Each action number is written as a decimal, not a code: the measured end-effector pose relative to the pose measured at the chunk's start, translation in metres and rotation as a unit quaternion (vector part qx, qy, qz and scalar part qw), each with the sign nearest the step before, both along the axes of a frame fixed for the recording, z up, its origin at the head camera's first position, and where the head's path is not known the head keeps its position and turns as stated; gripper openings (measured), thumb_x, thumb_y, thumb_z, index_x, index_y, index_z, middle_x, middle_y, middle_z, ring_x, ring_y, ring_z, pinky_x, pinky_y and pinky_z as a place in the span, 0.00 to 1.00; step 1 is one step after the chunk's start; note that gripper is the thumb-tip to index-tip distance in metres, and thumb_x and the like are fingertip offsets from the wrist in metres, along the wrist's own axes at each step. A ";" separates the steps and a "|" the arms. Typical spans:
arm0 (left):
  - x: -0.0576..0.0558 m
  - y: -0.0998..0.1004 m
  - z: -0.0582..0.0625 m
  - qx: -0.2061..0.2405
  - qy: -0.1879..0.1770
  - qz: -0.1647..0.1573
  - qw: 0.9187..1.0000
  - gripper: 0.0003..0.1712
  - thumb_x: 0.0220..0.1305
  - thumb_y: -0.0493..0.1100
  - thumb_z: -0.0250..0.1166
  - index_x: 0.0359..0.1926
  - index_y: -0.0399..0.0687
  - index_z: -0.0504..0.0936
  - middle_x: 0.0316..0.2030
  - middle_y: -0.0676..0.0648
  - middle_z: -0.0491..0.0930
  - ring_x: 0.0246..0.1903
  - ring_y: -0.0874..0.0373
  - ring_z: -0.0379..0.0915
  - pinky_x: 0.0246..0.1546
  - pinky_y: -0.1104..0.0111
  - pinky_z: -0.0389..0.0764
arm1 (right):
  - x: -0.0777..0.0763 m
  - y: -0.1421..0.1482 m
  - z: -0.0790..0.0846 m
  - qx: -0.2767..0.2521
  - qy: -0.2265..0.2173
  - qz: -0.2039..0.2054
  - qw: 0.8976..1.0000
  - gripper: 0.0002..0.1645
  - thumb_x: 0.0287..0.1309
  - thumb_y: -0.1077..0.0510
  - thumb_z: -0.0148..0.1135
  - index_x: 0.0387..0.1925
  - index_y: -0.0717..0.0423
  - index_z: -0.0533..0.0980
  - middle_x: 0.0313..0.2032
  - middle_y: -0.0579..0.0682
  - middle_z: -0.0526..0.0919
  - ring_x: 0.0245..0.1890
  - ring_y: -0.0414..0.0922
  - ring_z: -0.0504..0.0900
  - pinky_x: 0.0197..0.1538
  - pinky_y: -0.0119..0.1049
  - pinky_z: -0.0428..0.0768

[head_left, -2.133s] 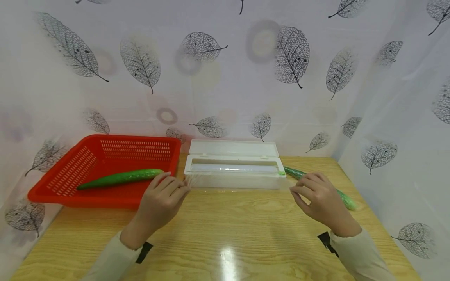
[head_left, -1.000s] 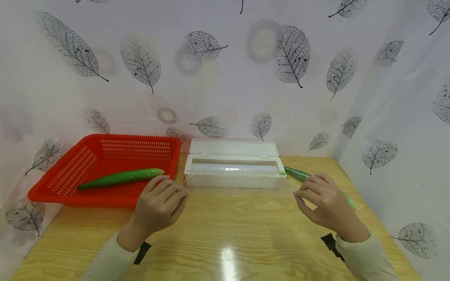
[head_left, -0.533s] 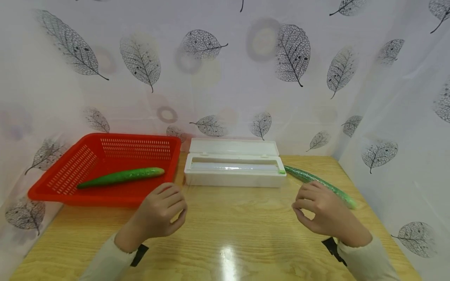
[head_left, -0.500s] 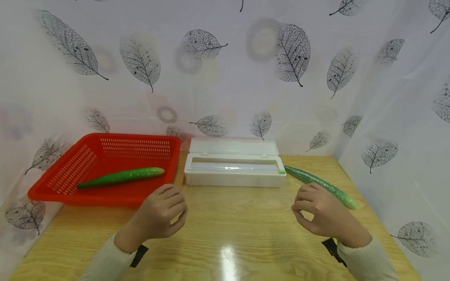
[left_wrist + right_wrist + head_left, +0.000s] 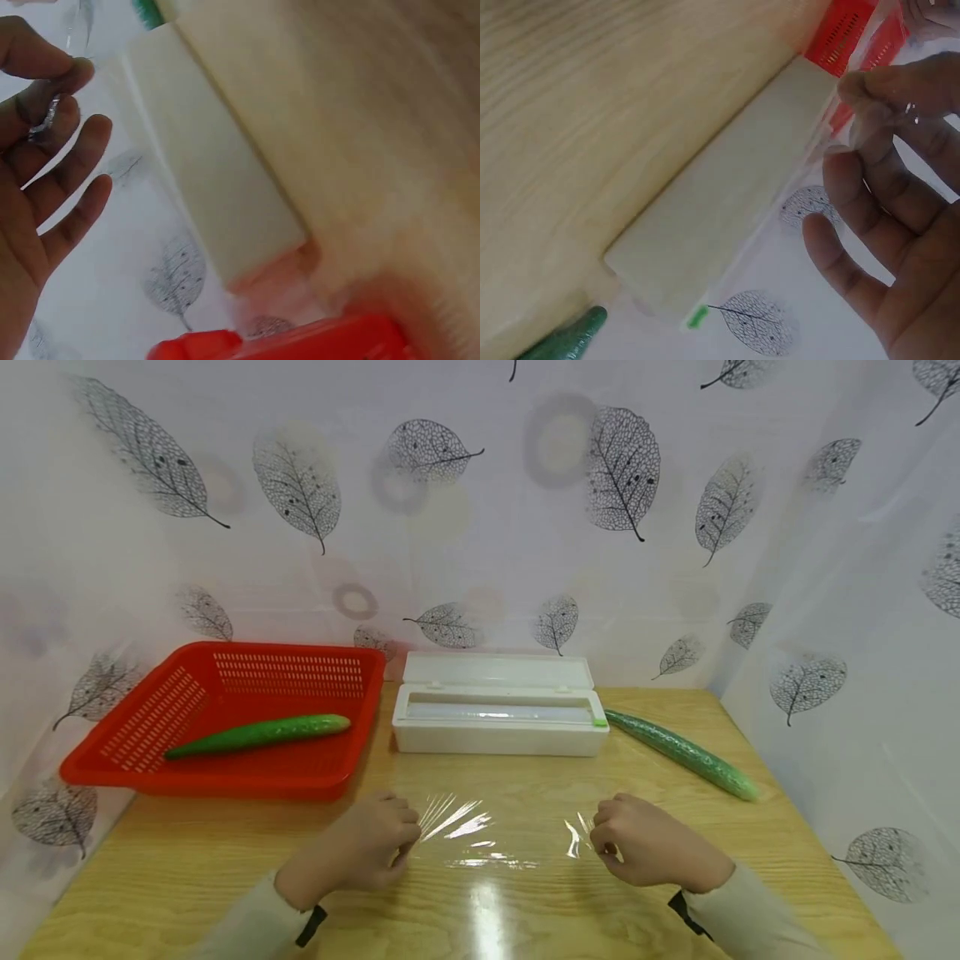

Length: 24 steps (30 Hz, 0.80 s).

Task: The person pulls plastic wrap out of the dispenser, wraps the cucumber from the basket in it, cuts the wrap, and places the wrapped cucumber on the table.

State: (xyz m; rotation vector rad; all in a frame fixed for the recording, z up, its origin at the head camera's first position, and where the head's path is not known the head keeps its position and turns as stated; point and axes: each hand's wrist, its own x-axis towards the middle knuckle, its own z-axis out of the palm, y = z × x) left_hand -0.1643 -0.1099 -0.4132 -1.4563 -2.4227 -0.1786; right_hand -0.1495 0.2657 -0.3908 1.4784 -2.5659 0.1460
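A sheet of clear cling film [image 5: 467, 827] spans the gap between both hands, low over the table, its creases catching the light. Its left side is pinched between thumb and finger of my left hand [image 5: 363, 845]; a crumpled bit of film shows among those fingers in the left wrist view. My right hand [image 5: 651, 845] pinches the opposite side, with film draped over the fingers [image 5: 874, 142] in the right wrist view. Behind the sheet stands the white cling film dispenser [image 5: 498, 742], lid raised, the film roll [image 5: 498, 713] lying inside.
At the left, a red plastic basket [image 5: 232, 790] holds a green cucumber [image 5: 258, 735]. Another cucumber [image 5: 686, 755], shiny with film, lies on the wooden table [image 5: 480, 927] right of the dispenser. A leaf-print curtain [image 5: 495, 527] closes off the back and sides.
Both hands have come toward the front edge and closer together, bringing the film along. Its glints now lie between the hands, away from the dispenser. The right cucumber is fully uncovered by the hand.
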 end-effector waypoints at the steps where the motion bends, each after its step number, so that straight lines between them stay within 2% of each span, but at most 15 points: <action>1: 0.000 0.001 -0.005 -0.015 -0.007 0.005 1.000 0.15 0.38 0.40 0.66 0.13 0.56 0.66 0.15 0.61 0.61 0.21 0.67 0.59 0.29 0.73 0.66 | -0.001 -0.001 -0.005 0.007 -0.011 -0.003 1.000 0.22 0.35 0.67 0.66 0.09 0.41 0.65 0.13 0.33 0.59 0.18 0.28 0.51 0.27 0.24 0.58; 5: 0.000 0.002 -0.022 -0.057 -0.031 0.025 0.998 0.16 0.43 0.39 0.65 0.13 0.55 0.66 0.15 0.60 0.61 0.19 0.65 0.61 0.28 0.73 0.66 | -0.004 -0.005 -0.023 0.035 -0.048 -0.020 0.998 0.23 0.38 0.70 0.61 0.09 0.44 0.61 0.14 0.34 0.52 0.18 0.31 0.46 0.27 0.25 0.55; 8: 0.000 0.003 -0.027 -0.078 -0.059 0.037 0.995 0.15 0.46 0.37 0.64 0.13 0.54 0.67 0.15 0.59 0.62 0.18 0.65 0.60 0.27 0.72 0.65 | -0.006 -0.007 -0.033 0.055 -0.067 -0.036 0.996 0.24 0.40 0.71 0.59 0.09 0.44 0.58 0.15 0.36 0.49 0.19 0.33 0.44 0.28 0.27 0.52; 11: 0.000 0.004 -0.027 -0.092 -0.088 0.044 0.991 0.15 0.48 0.34 0.63 0.14 0.54 0.69 0.15 0.58 0.64 0.18 0.65 0.59 0.28 0.73 0.64 | -0.008 -0.008 -0.040 0.078 -0.076 -0.050 0.993 0.23 0.43 0.70 0.59 0.10 0.44 0.61 0.14 0.36 0.53 0.19 0.33 0.46 0.28 0.27 0.53; 15: 0.000 0.004 -0.027 -0.094 -0.097 0.046 0.990 0.15 0.48 0.33 0.65 0.15 0.53 0.71 0.14 0.59 0.67 0.17 0.66 0.58 0.28 0.73 0.64 | -0.010 -0.010 -0.046 0.110 -0.072 -0.063 0.989 0.19 0.48 0.66 0.63 0.13 0.44 0.68 0.15 0.36 0.62 0.18 0.33 0.52 0.27 0.28 0.56; 18: 0.000 0.005 -0.028 -0.082 -0.112 0.051 0.989 0.16 0.48 0.34 0.65 0.14 0.53 0.70 0.12 0.60 0.64 0.15 0.67 0.55 0.25 0.74 0.62 | -0.010 -0.010 -0.049 0.118 -0.070 -0.063 0.989 0.14 0.48 0.64 0.63 0.15 0.45 0.72 0.16 0.37 0.66 0.17 0.33 0.53 0.27 0.28 0.58; 21: -0.002 0.006 -0.028 -0.076 -0.156 0.068 0.982 0.17 0.51 0.37 0.63 0.12 0.52 0.69 0.11 0.60 0.59 0.14 0.67 0.51 0.21 0.74 0.59 | -0.009 -0.011 -0.049 0.107 -0.079 -0.065 0.989 0.14 0.46 0.62 0.63 0.14 0.45 0.70 0.14 0.36 0.64 0.16 0.32 0.52 0.25 0.27 0.61; 24: -0.004 0.008 -0.027 -0.073 -0.189 0.092 0.975 0.17 0.56 0.42 0.62 0.12 0.51 0.71 0.11 0.59 0.60 0.13 0.66 0.53 0.18 0.72 0.60 | -0.009 -0.011 -0.046 0.092 -0.102 -0.076 0.988 0.19 0.48 0.60 0.64 0.11 0.45 0.66 0.11 0.35 0.60 0.14 0.31 0.50 0.24 0.26 0.61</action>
